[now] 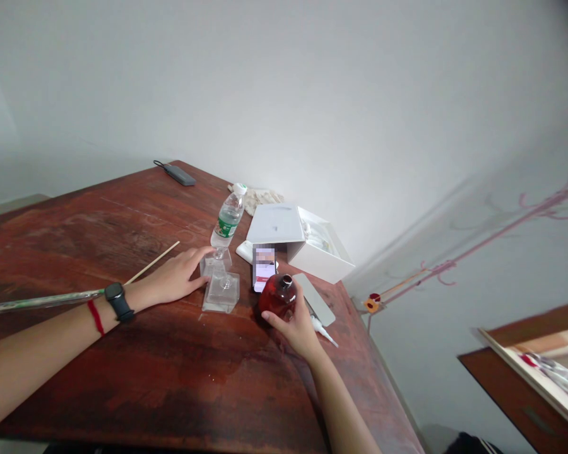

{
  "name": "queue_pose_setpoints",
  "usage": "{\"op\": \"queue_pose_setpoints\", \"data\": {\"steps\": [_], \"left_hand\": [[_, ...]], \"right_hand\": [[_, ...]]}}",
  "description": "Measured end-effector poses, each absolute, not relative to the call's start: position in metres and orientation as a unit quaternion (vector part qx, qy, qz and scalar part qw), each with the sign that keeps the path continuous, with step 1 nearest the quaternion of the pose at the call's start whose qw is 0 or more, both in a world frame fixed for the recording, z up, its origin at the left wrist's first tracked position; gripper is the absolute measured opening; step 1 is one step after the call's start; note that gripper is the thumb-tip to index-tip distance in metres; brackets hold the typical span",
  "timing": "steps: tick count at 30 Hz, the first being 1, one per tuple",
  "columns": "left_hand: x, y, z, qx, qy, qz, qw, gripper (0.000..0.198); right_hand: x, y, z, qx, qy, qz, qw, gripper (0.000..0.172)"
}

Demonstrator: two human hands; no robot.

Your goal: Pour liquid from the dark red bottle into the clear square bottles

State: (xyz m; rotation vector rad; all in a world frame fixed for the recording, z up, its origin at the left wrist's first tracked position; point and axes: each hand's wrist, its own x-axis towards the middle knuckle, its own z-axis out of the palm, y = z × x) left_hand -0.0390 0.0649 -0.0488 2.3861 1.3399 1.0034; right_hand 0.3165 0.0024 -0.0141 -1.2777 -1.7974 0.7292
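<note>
My right hand (297,331) is wrapped round a dark red, round-bodied bottle (275,299) with a narrow open neck, which appears to stand on the table. My left hand (182,275) rests at the left side of two small clear plastic boxes, thumb and forefinger apart, at the edge of the rear box (212,265). Whether it presses on that box I cannot tell. The front clear box (221,299) has a round knob-like shape on top. Just behind the red bottle is a phone (264,282) with its screen lit, partly blurred.
A water bottle (228,217) with a green label stands behind the clear boxes. Farther right is an open white box (319,257). A grey flat piece (319,301) and a white nozzle tube (324,329) lie beside my right hand. A thin stick (154,260) lies left; a dark pouch-like device (180,174) is far back.
</note>
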Motion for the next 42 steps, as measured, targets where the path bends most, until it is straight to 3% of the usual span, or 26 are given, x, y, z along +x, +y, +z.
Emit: {"op": "queue_pose_setpoints", "data": {"steps": [42], "left_hand": [[-0.0389,0.0658,-0.0525,0.813,0.454,0.347,0.109,0.061]], "right_hand": [[0.3139,0.0006,-0.0096,-0.502,-0.706,0.301,0.399,0.101]]}}
